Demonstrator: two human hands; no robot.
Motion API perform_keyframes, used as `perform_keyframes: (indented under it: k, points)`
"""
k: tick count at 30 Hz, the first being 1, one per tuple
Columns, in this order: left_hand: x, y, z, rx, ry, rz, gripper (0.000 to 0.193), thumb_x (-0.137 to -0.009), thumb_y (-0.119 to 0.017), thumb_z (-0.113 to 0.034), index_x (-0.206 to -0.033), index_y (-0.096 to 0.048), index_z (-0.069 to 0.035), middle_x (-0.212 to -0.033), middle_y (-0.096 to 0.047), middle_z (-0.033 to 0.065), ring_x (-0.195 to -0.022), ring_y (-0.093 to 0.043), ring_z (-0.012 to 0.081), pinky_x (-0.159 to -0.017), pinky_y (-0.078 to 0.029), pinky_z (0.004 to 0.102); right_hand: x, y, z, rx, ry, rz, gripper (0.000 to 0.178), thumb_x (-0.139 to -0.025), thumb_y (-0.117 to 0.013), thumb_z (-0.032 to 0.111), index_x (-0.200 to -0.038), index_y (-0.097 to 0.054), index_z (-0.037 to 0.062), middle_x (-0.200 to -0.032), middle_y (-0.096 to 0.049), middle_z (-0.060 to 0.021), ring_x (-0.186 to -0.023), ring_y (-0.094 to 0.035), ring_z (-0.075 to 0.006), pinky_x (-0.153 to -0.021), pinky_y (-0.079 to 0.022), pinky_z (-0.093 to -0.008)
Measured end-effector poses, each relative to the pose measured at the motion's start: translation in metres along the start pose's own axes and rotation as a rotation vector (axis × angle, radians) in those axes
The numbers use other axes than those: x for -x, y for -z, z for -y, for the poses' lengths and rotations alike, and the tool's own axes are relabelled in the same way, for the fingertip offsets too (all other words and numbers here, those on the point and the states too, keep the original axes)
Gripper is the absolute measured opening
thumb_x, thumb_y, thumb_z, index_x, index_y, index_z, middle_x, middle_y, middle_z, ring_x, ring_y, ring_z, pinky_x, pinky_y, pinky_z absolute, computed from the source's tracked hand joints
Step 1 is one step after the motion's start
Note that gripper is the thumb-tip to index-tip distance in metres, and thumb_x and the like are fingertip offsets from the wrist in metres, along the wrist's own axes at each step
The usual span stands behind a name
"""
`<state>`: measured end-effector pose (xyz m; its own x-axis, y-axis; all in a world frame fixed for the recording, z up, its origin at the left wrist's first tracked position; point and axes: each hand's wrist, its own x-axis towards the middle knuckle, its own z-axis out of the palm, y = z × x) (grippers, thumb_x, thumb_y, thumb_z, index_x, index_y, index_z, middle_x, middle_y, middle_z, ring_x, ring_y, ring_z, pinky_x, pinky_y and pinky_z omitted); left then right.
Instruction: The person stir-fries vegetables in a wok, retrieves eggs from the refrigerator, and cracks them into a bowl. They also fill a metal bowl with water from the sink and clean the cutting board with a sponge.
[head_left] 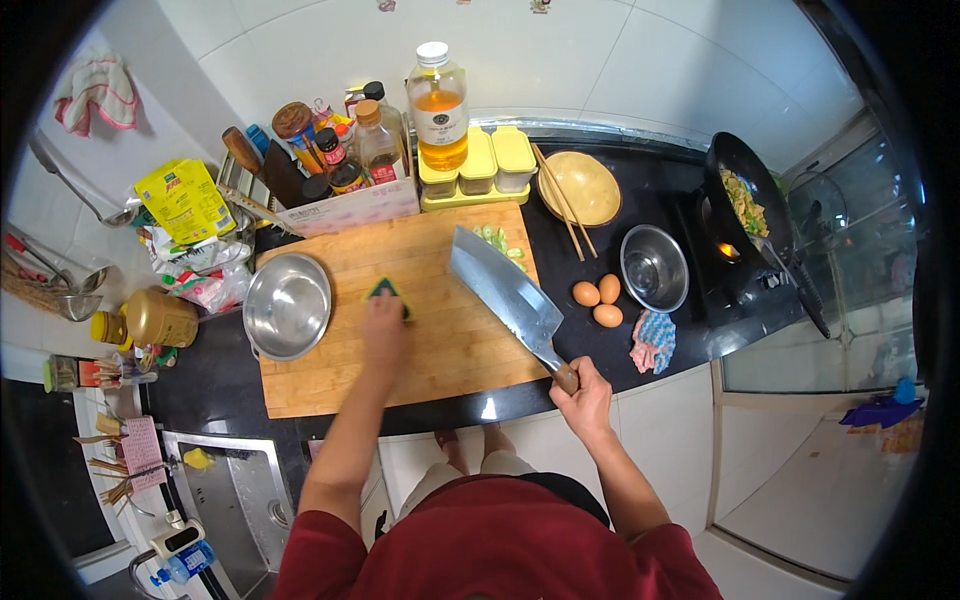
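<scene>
Brown-handled, the cleaver (508, 292) is clamped in the right hand (586, 396), apparently held aside to give the left hand (381, 328) room. Farther, that blurred hand, its grip unreadable, partly covers a green-and-yellow sponge (384, 287) on the wooden cutting board (440, 362). Beyond, the blade (490, 268) may partly hide green vegetable slices (501, 240).

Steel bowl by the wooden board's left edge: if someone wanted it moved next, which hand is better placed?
Probably the left hand: it is nearer the steel bowl, though its fingers are at a small green-and-yellow item. The right hand is farther away and holds a cleaver.
</scene>
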<state>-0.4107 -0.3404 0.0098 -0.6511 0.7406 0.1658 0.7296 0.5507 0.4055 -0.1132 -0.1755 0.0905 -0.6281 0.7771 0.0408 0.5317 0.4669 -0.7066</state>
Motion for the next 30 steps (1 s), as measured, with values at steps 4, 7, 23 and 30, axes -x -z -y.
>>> perform_keyframes:
  k: [4, 7, 23, 30]
  points:
    - [0.028, -0.034, -0.088, 0.165, -0.248, 0.007, 0.018, -0.079, -0.055, 0.000, -0.096, -0.057, 0.000, -0.123, -0.056, 0.0245, -0.113, -0.053, 0.0375, -0.096, -0.047, 0.0429, -0.002, 0.002, 0.006, -0.046, -0.008, -0.004, 0.025, -0.069, -0.071, 0.012, -0.087, -0.055, 0.0043, -0.074, -0.061, -0.0166, -0.068, -0.063, -0.0372, -0.062, -0.050, -0.0409]
    - [0.060, -0.061, -0.141, 0.177, -0.417, 0.067, 0.015, -0.081, -0.055, -0.005, -0.095, -0.058, -0.001, -0.128, -0.055, 0.0220, -0.116, -0.052, 0.0334, -0.092, -0.050, 0.0392, -0.007, 0.002, 0.018, -0.070, 0.006, 0.006, 0.025, -0.070, -0.071, 0.012, -0.086, -0.053, 0.0043, -0.070, -0.059, -0.0153, -0.064, -0.061, -0.0344, -0.061, -0.050, -0.0395]
    - [0.172, 0.051, 0.073, -0.064, 0.108, -0.176, 0.018, -0.074, -0.059, 0.003, -0.091, -0.060, -0.002, -0.127, -0.060, 0.0140, -0.107, -0.057, 0.0340, -0.089, -0.051, 0.0417, -0.005, -0.062, 0.069, -0.219, 0.090, 0.257, 0.024, -0.070, -0.069, 0.008, -0.082, -0.049, 0.0040, -0.063, -0.050, -0.0055, -0.056, -0.047, -0.0125, -0.055, -0.043, -0.0276]
    - [0.187, 0.109, 0.172, -0.245, 0.625, -0.434, 0.016, -0.073, -0.055, 0.008, -0.087, -0.061, 0.001, -0.086, -0.062, 0.0209, -0.085, -0.056, 0.0399, -0.078, -0.046, 0.0486, 0.011, -0.084, 0.103, -0.309, 0.191, 0.420, 0.023, -0.074, -0.069, 0.004, -0.085, -0.049, 0.0055, -0.067, -0.053, -0.0018, -0.061, -0.047, -0.0080, -0.056, -0.043, -0.0243]
